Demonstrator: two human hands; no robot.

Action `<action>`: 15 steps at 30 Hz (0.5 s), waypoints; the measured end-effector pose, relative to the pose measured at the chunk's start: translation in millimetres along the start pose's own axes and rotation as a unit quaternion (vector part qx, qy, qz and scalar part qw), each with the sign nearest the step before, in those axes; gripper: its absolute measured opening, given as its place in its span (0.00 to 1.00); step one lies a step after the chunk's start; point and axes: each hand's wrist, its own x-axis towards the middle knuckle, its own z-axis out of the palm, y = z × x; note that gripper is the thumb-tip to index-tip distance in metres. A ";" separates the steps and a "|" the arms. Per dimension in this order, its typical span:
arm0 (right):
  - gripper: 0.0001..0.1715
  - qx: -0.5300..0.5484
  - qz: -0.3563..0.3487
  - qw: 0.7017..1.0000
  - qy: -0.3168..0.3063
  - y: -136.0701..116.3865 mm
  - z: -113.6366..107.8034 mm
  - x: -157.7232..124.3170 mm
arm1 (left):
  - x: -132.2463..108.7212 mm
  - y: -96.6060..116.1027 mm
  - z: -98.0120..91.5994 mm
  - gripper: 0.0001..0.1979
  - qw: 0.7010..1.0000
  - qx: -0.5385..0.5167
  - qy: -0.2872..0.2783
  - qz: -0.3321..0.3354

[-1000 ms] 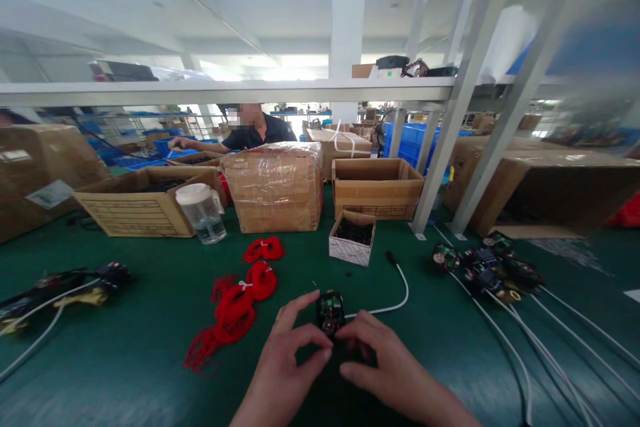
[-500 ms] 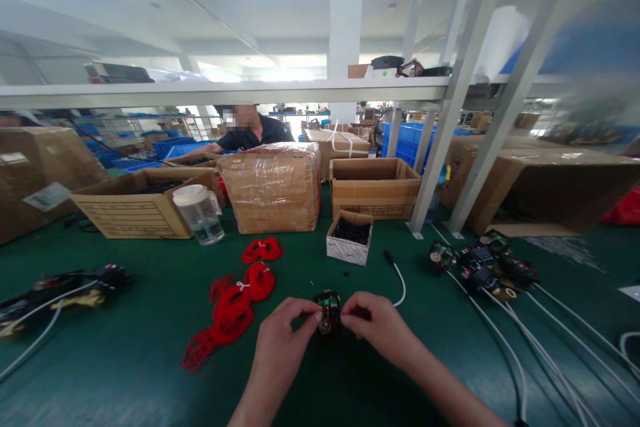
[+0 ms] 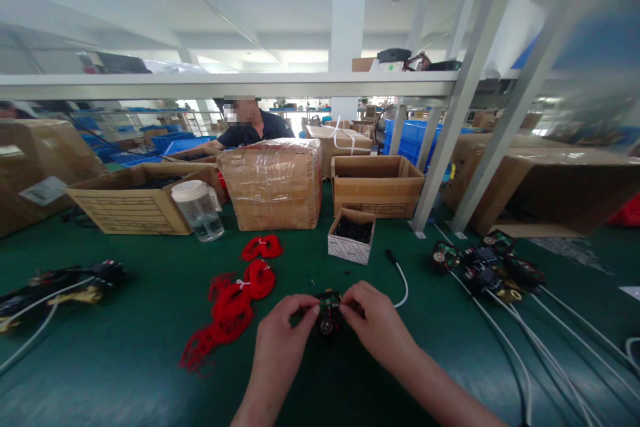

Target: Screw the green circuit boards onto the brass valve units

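A small black assembly with a green circuit board (image 3: 327, 321) and a round metal part lies on the green worktop in front of me. My left hand (image 3: 289, 323) pinches its left edge between thumb and forefinger. On the opposite edge, my right hand (image 3: 367, 313) has thumb and fingertips pressed together at the board's upper right; any fine wire there is too small to make out. Left of my hands lie bundles of red wire (image 3: 233, 313). Behind the assembly stands a small white carton (image 3: 349, 251) full of black parts. A white cable (image 3: 403, 283) with a black end curves beside it.
Similar assemblies (image 3: 487, 270) with white cables are heaped at right, more black parts (image 3: 65, 287) at far left. A water jug (image 3: 199, 212), a wrapped carton (image 3: 273, 187) and an open carton (image 3: 377, 190) line the back. Metal posts (image 3: 443, 167) carry a shelf. Another person (image 3: 257, 125) sits beyond.
My right hand has shifted slightly up along the assembly's right side, its fingers closer together. The left hand keeps its pinch. The view has moved slightly.
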 end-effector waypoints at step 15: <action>0.07 -0.211 0.005 0.977 -0.019 -17.1 8.5 6.2 | 9.8 13.0 -0.3 0.06 0.997 0.079 -0.001 0.024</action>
